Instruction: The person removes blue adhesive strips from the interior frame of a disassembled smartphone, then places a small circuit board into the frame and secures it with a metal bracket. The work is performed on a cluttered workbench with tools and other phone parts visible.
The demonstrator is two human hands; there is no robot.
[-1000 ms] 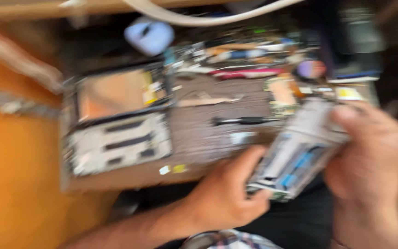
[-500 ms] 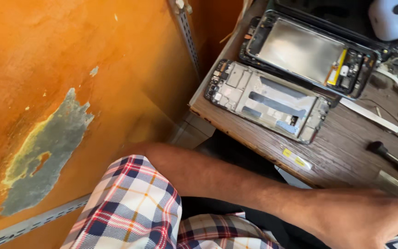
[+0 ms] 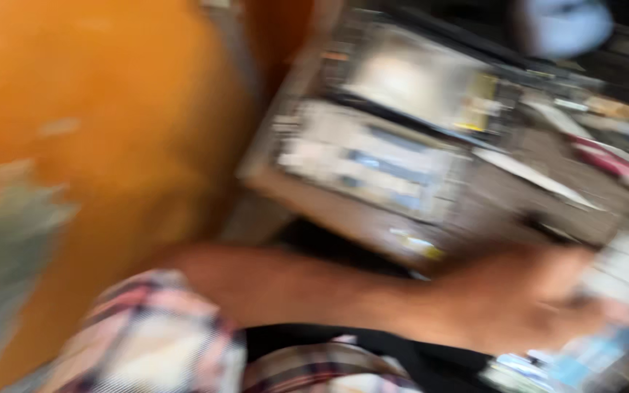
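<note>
A blurred rectangular phone screen panel (image 3: 409, 80) lies on the desk's far side.

A repair workshop: opened phone frames (image 3: 373, 164) crowd a cluttered workbench (image 3: 518, 211).

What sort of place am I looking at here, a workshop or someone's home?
Most likely a small phone-repair bench, though the picture is blurred. An opened phone frame and a phone screen panel lie on a worn wooden worktop, with small tools scattered behind. The left hand holds another opened device.
</note>
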